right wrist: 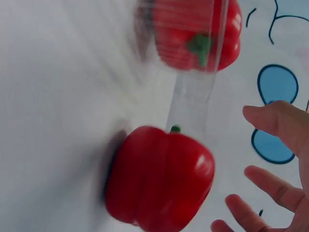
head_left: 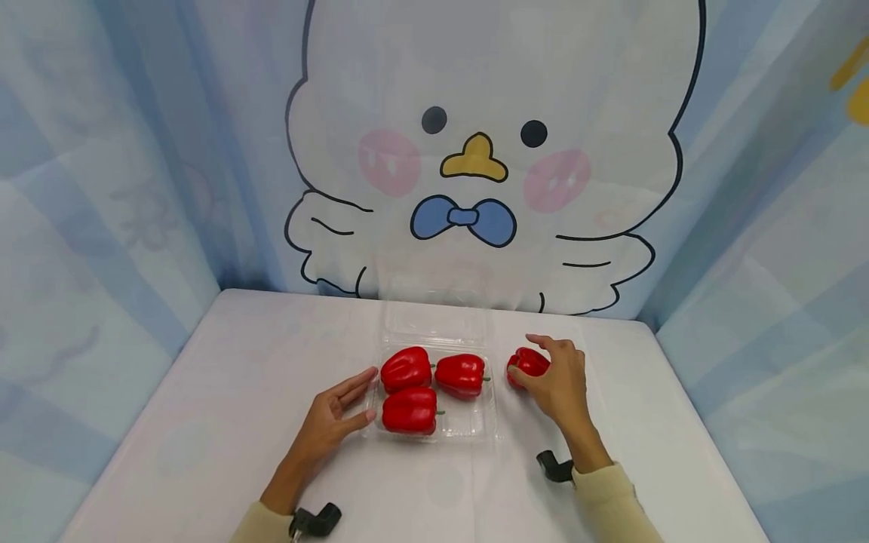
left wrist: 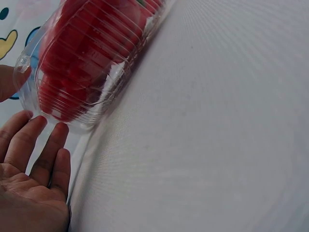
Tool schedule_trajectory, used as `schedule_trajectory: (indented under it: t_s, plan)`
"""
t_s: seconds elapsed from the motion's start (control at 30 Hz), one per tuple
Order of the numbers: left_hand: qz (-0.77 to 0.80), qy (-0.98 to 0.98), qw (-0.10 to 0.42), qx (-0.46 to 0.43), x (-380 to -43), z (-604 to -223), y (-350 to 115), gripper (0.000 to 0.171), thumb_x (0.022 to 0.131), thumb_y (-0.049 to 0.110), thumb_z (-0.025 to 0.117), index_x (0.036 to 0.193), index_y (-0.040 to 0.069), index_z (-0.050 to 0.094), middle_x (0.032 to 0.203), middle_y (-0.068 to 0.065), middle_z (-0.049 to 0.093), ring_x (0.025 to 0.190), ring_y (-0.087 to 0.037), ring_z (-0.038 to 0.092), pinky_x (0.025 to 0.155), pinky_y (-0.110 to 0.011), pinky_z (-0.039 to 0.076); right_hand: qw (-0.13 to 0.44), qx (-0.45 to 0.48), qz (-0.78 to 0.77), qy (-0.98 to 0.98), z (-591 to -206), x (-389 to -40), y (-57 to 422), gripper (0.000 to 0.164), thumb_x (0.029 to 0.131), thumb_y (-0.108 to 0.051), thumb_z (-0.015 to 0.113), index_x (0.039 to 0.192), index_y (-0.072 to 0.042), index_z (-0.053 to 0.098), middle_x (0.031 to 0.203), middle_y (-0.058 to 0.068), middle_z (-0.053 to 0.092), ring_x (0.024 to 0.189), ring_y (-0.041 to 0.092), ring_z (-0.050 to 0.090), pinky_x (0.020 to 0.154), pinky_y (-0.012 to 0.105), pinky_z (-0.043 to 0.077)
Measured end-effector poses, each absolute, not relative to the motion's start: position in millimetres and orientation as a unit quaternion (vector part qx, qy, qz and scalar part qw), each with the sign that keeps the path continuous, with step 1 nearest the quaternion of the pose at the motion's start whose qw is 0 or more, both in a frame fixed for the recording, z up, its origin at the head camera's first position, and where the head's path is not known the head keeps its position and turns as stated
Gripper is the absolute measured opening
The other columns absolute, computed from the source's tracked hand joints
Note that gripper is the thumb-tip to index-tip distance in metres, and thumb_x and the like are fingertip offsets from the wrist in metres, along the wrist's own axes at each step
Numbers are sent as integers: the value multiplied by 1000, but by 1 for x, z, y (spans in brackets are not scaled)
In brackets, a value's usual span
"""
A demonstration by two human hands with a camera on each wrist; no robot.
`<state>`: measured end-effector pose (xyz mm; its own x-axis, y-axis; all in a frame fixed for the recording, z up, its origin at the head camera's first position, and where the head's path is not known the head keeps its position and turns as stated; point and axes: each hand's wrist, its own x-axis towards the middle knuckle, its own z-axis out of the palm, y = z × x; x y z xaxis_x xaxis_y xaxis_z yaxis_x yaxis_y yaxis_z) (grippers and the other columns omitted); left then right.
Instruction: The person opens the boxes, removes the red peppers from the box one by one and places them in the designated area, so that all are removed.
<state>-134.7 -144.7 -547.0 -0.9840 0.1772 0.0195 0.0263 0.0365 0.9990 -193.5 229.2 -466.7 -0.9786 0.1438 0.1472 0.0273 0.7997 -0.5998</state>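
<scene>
A clear plastic clamshell container [head_left: 470, 424] lies open on the table, its lid [head_left: 434, 323] tilted back toward the backdrop. Inside are three red bell peppers with green stems: one at the back left [head_left: 406, 369], another at the right [head_left: 461, 375], the third in front [head_left: 410, 411]. My left hand [head_left: 329, 422] touches the container's left rim with fingertips and thumb spread apart. A fourth red bell pepper [right wrist: 160, 179] sits on the table to the right of the container. Around it my right hand [head_left: 562, 383] reaches with parted fingers, which stand away from the pepper in the right wrist view.
The white-covered table [head_left: 224, 422] ends at a fabric backdrop [head_left: 475, 83] printed with a cartoon chick. Pale blue curtains [head_left: 95, 264] close off both sides. A dark wrist camera mount [head_left: 316, 520] shows at the left sleeve, another mount [head_left: 555, 466] at the right.
</scene>
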Motion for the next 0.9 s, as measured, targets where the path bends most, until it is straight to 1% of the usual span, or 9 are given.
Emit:
schedule_trajectory:
  t_s: [0.13, 0.27, 0.43, 0.53, 0.63, 0.77, 0.83, 0.9]
  plan:
    - [686, 722, 55, 65, -134, -545, -145, 70, 96, 19, 81, 158, 15, 51, 165, -2, 50, 157, -29, 43, 114, -15, 45, 116, -12, 330, -937, -461, -185, 218, 69, 83, -21, 90, 147, -19, 62, 143, 20, 54, 136, 40, 45, 98, 62, 61]
    - [680, 728, 51, 65, -133, -545, -144, 70, 96, 20, 80, 159, 13, 50, 166, -4, 50, 157, -30, 43, 115, -14, 43, 128, 26, 338, -932, -457, -176, 206, 70, 80, -20, 93, 144, -20, 64, 138, 19, 56, 132, 37, 49, 95, 59, 63]
    - [680, 729, 54, 51, -133, -545, -143, 71, 95, 22, 81, 158, 12, 51, 165, -3, 50, 157, -29, 43, 118, -19, 42, 132, 52, 346, -928, -455, -166, 192, 71, 76, -20, 96, 141, -22, 67, 134, 15, 60, 128, 32, 52, 95, 55, 64]
    - [684, 726, 57, 40, -132, -544, -142, 71, 94, 23, 82, 157, 13, 52, 164, 0, 51, 157, -27, 43, 119, -22, 42, 123, 55, 350, -927, -455, -161, 184, 72, 76, -21, 96, 141, -25, 67, 133, 11, 60, 126, 29, 52, 96, 53, 63]
    - [685, 725, 60, 35, -132, -544, -141, 71, 93, 23, 83, 157, 14, 53, 164, 0, 51, 156, -28, 44, 121, -26, 42, 115, 57, 355, -926, -457, -157, 178, 74, 74, -21, 98, 141, -26, 67, 132, 8, 61, 122, 27, 56, 94, 50, 64]
    - [687, 723, 61, 32, -131, -545, -140, 71, 93, 24, 83, 157, 13, 53, 164, -2, 52, 156, -31, 44, 122, -33, 42, 108, 60, 361, -924, -464, -155, 172, 75, 73, -21, 99, 140, -27, 67, 131, 7, 62, 119, 29, 60, 92, 49, 66]
    - [687, 723, 61, 32, -131, -544, -140, 71, 93, 24, 83, 157, 13, 53, 164, -2, 52, 156, -32, 44, 122, -34, 43, 106, 65, 362, -924, -467, -155, 169, 74, 73, -21, 99, 139, -26, 68, 131, 7, 63, 121, 30, 60, 92, 49, 65]
    - [687, 723, 62, 33, -132, -544, -140, 71, 94, 25, 83, 157, 13, 53, 164, -2, 51, 156, -32, 44, 122, -32, 42, 104, 69, 362, -924, -469, -156, 167, 73, 73, -21, 99, 139, -25, 68, 129, 8, 63, 120, 31, 59, 91, 47, 65]
